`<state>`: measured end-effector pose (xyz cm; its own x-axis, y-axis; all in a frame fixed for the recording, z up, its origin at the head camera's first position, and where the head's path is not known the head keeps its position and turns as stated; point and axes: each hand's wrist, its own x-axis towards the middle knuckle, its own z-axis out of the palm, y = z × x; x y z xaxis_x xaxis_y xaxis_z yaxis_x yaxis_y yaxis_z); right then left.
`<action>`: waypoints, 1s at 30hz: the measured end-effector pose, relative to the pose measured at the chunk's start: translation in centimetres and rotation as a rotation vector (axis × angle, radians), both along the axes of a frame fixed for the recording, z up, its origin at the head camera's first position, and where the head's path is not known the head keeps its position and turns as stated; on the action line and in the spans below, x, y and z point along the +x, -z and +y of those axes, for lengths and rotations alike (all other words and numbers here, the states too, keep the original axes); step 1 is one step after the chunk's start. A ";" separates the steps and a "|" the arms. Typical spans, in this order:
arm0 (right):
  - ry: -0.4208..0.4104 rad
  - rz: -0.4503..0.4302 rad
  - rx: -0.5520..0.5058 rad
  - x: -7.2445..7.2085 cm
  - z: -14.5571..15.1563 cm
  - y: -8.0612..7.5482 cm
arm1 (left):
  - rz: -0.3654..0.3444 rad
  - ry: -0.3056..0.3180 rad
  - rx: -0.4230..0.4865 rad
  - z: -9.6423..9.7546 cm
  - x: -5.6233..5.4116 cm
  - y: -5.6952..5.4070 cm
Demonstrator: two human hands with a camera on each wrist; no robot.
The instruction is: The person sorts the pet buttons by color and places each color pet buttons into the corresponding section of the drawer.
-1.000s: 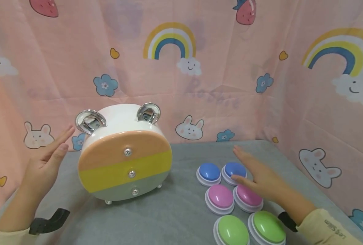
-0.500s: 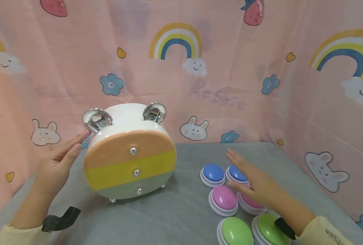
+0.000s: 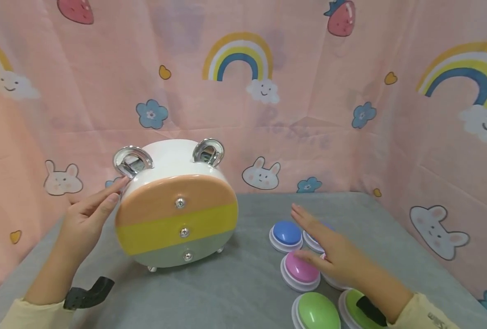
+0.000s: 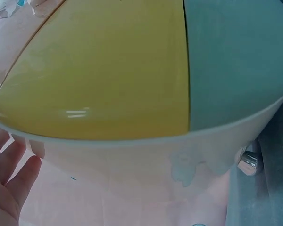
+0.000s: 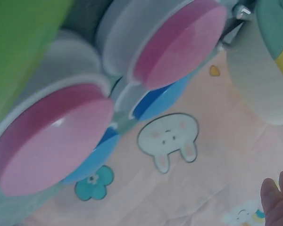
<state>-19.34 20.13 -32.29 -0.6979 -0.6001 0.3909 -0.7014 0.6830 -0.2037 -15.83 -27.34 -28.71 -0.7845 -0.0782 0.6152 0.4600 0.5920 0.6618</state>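
A rounded, clock-shaped mini drawer chest (image 3: 153,237) stands on short feet, its front banded orange, yellow and grey-green with silver knobs. Two chrome bell-like ears (image 3: 132,162) top its white body. My left hand (image 3: 83,224) is at the chest's upper left side, fingers extended, fingertips right at the wall below the ear. In the left wrist view, those fingers (image 4: 24,181) show beside the white rim. My right hand (image 3: 334,251) reaches over the push buttons with fingers straight and nothing in its grasp, partly hiding a blue one and a pink one.
Domed push buttons in white bases stand in pairs right of the chest: blue (image 3: 287,233), pink (image 3: 302,268) and green (image 3: 318,313). A grey cloth (image 3: 227,297) covers the table. Pink printed curtains (image 3: 301,59) hang behind and along the right.
My left hand has moved right, from beside the chest to its upper left side. My right hand has shifted left over the buttons. The view has turned slightly left.
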 end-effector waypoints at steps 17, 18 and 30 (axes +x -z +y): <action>-0.225 -0.127 -0.240 0.8 -3.9 -0.3 | -0.088 -0.039 -0.040 0.5 -0.5 0.1; -0.234 -0.131 -0.245 0.8 -4.2 -0.4 | -0.091 -0.042 -0.042 0.5 -0.5 0.2; -0.312 -0.135 -0.323 1.1 -6.9 -0.5 | -0.107 -0.075 -0.020 0.4 -0.5 0.7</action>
<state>-18.24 13.23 -31.82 -0.5612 -0.6517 0.5103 -0.8156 0.3304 -0.4749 -16.36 -26.90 -29.38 -0.8380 -0.1276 0.5306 0.3416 0.6356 0.6923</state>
